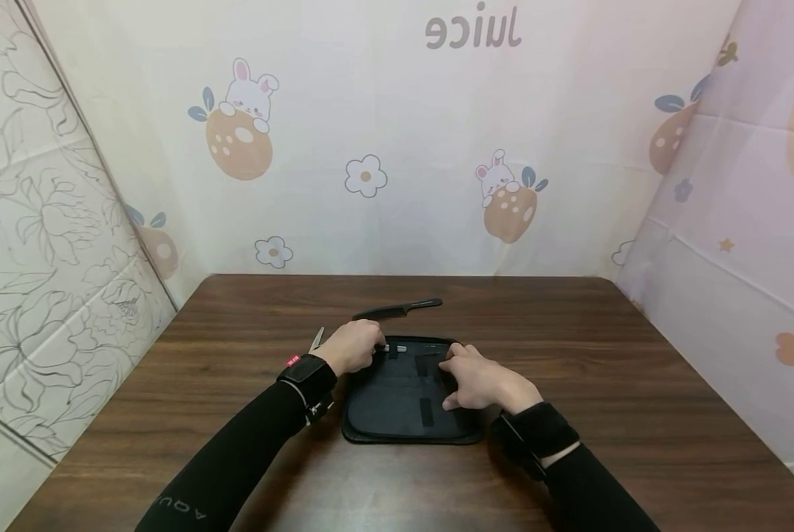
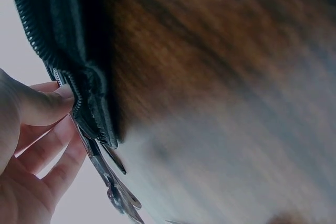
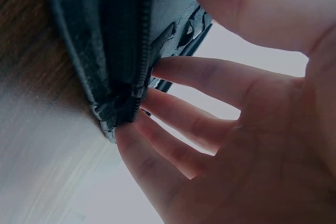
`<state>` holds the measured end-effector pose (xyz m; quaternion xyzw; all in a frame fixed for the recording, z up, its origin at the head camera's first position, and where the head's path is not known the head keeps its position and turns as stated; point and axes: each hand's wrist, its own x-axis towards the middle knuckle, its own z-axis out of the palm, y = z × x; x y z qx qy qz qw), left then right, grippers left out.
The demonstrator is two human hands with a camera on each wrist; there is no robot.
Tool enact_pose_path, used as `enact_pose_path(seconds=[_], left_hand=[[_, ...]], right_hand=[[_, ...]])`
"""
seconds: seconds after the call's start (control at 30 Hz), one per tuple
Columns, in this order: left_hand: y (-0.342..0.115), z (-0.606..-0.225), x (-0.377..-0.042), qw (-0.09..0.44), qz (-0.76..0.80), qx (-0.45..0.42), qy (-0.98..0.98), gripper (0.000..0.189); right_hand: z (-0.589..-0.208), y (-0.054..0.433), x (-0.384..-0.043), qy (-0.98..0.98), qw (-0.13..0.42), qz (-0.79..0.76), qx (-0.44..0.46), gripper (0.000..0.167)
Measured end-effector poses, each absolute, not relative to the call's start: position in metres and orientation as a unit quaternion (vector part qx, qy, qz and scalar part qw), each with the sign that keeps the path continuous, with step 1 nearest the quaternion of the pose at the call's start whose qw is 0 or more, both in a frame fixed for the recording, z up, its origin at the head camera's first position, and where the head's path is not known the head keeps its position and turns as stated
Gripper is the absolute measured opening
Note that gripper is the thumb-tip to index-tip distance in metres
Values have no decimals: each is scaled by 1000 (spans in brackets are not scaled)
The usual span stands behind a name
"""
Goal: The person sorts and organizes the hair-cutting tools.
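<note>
A black zip case [image 1: 397,403] lies open-faced on the table, with dark elastic loops [image 1: 426,411] across its inside. At its far left corner, my left hand [image 1: 355,346] pinches the end of a small silver metal tool [image 1: 397,348] lying along the case's far side; its exact kind is not clear. The left wrist view shows my thumb [image 2: 47,100] against the zipper edge [image 2: 76,93], with metal scissors [image 2: 116,195] beyond it. My right hand [image 1: 479,378] rests on the case's right side, fingers extended along the zipper edge [image 3: 144,35] and thumb apart.
A black comb [image 1: 397,309] with a handle lies behind the case. Pale pointed blades [image 1: 317,338] stick out past my left wrist. The brown wooden table [image 1: 636,414] meets a printed curtain [image 1: 397,111] at its far edge.
</note>
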<state>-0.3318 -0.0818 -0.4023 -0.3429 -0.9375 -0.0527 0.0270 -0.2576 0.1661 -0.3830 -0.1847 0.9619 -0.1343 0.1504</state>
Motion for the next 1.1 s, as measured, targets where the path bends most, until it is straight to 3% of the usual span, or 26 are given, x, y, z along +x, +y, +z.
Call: enact_pose_path(seconds=[1.1], left_hand=[[-75, -401, -332, 3, -99, -319, -943, 22]], right_hand=[[-383, 166, -257, 962, 145, -133, -187, 62]])
